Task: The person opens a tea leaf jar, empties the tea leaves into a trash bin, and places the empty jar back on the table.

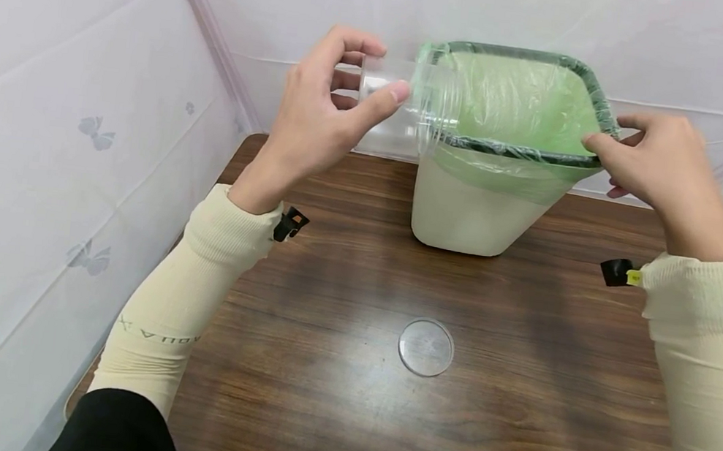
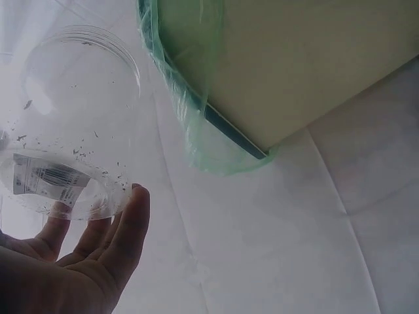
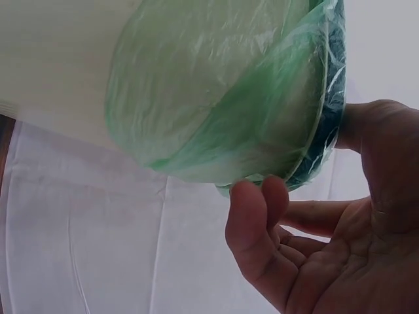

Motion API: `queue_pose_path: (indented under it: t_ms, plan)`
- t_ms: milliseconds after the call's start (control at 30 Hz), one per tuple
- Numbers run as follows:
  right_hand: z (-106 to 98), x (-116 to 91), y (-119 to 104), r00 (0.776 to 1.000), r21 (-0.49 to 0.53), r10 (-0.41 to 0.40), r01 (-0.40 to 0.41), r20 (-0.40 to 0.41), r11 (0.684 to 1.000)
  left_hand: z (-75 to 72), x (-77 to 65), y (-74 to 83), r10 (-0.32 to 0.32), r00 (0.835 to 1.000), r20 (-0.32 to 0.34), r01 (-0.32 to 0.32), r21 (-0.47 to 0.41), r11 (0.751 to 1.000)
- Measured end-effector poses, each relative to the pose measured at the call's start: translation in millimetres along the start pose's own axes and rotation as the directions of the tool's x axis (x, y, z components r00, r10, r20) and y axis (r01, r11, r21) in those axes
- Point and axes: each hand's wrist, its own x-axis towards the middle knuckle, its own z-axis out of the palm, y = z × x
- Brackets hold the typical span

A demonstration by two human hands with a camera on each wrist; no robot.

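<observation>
My left hand (image 1: 321, 107) grips a clear plastic jar (image 1: 388, 129) by its base end, thumb on the near side. The jar lies on its side, its ringed mouth overlapping the left rim of a cream trash bin (image 1: 472, 204). Dark specks cling inside the jar in the left wrist view, and a printed label (image 2: 49, 180) shows near its base. A thin green bag (image 1: 520, 99) lines the bin and folds over its dark rim. At the bin's right corner, my right hand (image 1: 662, 165) holds the bagged rim, thumb over it and fingers below.
A round clear lid (image 1: 426, 348) lies on the brown wood-grain table (image 1: 317, 397), nearer to me than the bin. White sheeting (image 1: 76, 173) hangs along the left side and behind the bin.
</observation>
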Motion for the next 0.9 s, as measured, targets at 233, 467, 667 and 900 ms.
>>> queue_pose_path:
  t_ms: [233, 467, 667, 900]
  plan:
    - [1.7, -4.2, -0.4, 1.0, 0.049, -0.011, 0.012, -0.029, 0.999, -1.6, -3.6, -6.6, 0.004, 1.0, 0.003, -0.004, 0.009, 1.0]
    - [2.4, -8.0, 1.5, 0.998, 0.069, -0.013, 0.017, -0.056, 0.997, -2.4, -7.3, -11.4, 0.005, 1.0, 0.012, -0.005, 0.003, 1.0]
    - [3.3, -11.3, 0.2, 0.998, 0.069, -0.002, 0.006, -0.057, 0.998, -5.0, -11.6, -15.0, -0.017, 0.999, 0.027, 0.018, -0.023, 1.0]
    - [5.7, -15.0, -1.9, 0.998, 0.032, -0.004, 0.006, -0.063, 0.999, -6.7, -17.5, -20.9, 0.006, 0.999, 0.042, -0.006, -0.017, 1.0]
